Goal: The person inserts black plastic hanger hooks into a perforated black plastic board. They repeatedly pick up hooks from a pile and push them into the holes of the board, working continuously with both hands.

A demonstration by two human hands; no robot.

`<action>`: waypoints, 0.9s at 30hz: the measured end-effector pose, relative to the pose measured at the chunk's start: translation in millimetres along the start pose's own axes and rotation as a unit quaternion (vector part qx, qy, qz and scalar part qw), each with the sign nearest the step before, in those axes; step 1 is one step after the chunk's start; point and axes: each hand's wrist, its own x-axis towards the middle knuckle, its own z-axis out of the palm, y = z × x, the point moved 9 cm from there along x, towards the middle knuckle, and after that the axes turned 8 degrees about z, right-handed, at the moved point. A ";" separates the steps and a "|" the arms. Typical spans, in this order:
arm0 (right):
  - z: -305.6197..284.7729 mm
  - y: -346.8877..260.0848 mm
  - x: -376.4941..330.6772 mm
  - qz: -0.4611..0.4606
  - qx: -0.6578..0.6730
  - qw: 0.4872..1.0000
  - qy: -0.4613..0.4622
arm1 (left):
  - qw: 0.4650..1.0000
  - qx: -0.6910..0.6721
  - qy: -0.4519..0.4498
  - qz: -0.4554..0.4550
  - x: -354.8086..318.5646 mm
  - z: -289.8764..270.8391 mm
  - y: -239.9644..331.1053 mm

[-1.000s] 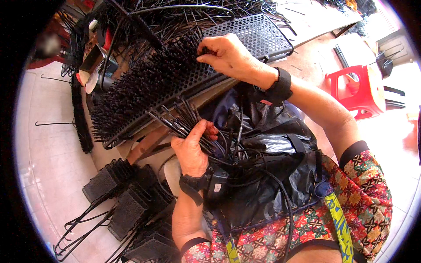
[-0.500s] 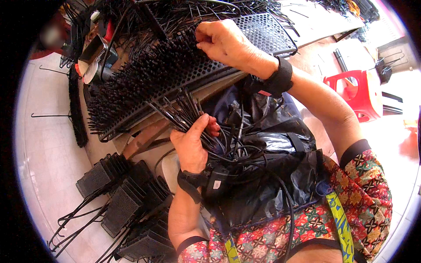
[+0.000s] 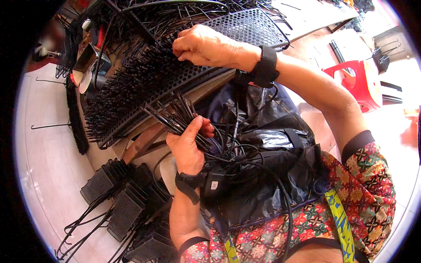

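Observation:
My left hand [image 3: 187, 153] is closed round a bundle of thin black rods [image 3: 169, 117], whose ends fan out toward the upper left. Above it, my right hand [image 3: 205, 44] is at the black perforated board [image 3: 250, 27], its fingers curled and pinched together. Whatever is in that pinch is hidden. Many short black rods [image 3: 127, 85] stand upright, packed in the holes across the left and middle of the board. Bare holes show along its near edge and at its right end.
Loose black rods [image 3: 175, 15] lie heaped behind the board. Black mesh pieces with long wire handles [image 3: 127, 206] stand at lower left. A red stool [image 3: 364, 85] is at right. Black plastic sheeting [image 3: 263, 175] and cables cover my lap.
My right hand has shifted slightly left along the board, still pinched. My left hand keeps its hold on the rod bundle. The whole view has moved a little.

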 end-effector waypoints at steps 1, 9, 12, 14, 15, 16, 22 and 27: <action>-1.4 0.3 -1.4 -0.004 -0.001 1.000 0.016 | 1.000 0.000 -0.001 0.001 0.1 -0.3 -0.1; -19.0 1.1 -10.7 -0.050 -0.006 0.993 0.107 | 1.000 -0.001 0.006 -0.010 -1.2 0.0 -1.1; -30.0 2.0 -19.3 -0.049 0.002 0.988 0.149 | 1.000 -0.014 0.000 -0.019 -1.0 0.6 -2.5; -29.8 6.4 -25.8 -0.025 0.001 0.988 0.153 | 0.999 -0.022 -0.007 -0.026 -1.1 2.0 -3.3; -28.9 8.4 -29.4 -0.011 0.001 0.988 0.156 | 0.999 -0.023 -0.010 -0.029 -1.4 3.3 -2.7; -28.5 10.5 -32.1 0.003 0.000 0.987 0.158 | 0.999 -0.024 -0.014 -0.032 -1.6 4.4 -2.5; -22.6 12.9 -43.9 0.007 -0.016 0.986 0.166 | 0.999 -0.028 -0.035 -0.027 0.1 12.7 -2.4; -18.5 -4.9 -65.2 0.171 0.065 0.970 0.160 | 0.998 -0.044 -0.043 -0.031 -2.9 13.2 -1.4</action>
